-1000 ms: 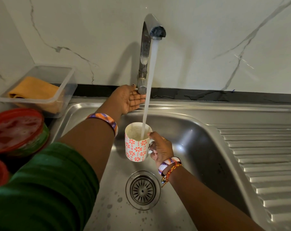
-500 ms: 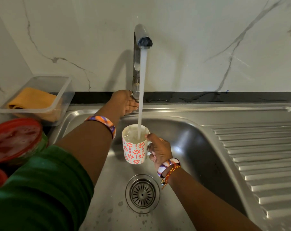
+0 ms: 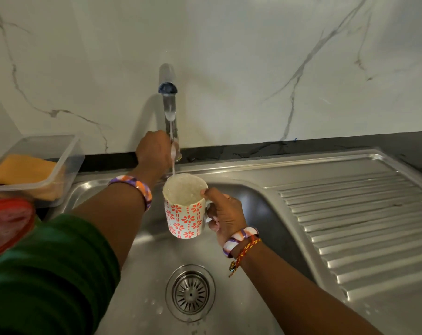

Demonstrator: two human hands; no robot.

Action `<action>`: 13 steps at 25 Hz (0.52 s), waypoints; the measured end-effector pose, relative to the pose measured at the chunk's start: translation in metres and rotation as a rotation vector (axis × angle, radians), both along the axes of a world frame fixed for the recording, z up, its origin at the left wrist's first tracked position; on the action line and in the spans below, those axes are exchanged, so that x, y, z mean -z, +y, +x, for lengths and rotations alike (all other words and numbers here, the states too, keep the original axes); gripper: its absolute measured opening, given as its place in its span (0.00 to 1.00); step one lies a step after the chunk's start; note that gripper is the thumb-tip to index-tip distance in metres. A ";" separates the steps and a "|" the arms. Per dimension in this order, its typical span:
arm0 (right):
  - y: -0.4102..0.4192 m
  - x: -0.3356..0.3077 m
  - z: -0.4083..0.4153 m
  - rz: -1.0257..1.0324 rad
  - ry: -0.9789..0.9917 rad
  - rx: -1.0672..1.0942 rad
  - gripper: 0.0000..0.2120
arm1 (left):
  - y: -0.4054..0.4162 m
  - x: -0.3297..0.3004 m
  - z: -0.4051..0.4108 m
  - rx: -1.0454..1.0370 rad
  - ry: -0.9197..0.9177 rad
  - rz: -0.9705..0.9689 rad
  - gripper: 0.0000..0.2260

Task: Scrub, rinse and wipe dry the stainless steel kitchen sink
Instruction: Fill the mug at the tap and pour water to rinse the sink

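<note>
My right hand (image 3: 225,215) grips the handle of the white, orange-flowered ceramic mug (image 3: 184,213), brim-full, over the stainless steel sink (image 3: 253,298) under the chrome tap (image 3: 168,93), while my left hand (image 3: 154,151) curls round its base lever to control the thin stream.

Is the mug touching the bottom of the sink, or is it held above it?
Apart. The head view shows the right hand holding the mug by its handle, with bare sink floor showing below its base.
</note>
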State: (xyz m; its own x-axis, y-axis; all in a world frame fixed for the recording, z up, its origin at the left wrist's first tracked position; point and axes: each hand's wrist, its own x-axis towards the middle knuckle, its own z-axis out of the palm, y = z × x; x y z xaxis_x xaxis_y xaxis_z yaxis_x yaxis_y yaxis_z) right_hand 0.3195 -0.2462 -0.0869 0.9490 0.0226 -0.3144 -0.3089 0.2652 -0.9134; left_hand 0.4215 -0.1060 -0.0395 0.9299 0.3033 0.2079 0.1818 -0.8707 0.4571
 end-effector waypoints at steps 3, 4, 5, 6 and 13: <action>-0.017 -0.015 -0.007 -0.022 -0.042 0.002 0.14 | 0.008 0.008 0.000 0.073 0.010 -0.032 0.14; -0.025 -0.020 -0.010 -0.022 -0.049 0.006 0.13 | 0.007 0.012 -0.004 0.106 0.013 -0.084 0.14; -0.035 -0.024 -0.013 -0.017 -0.055 0.010 0.12 | 0.005 0.016 -0.010 0.112 0.018 -0.158 0.14; -0.044 -0.028 -0.015 -0.009 -0.057 0.021 0.11 | 0.000 0.020 -0.018 0.090 0.035 -0.258 0.14; -0.140 -0.060 -0.033 -0.033 -0.080 0.181 0.14 | -0.104 0.015 -0.086 0.218 0.389 -0.937 0.10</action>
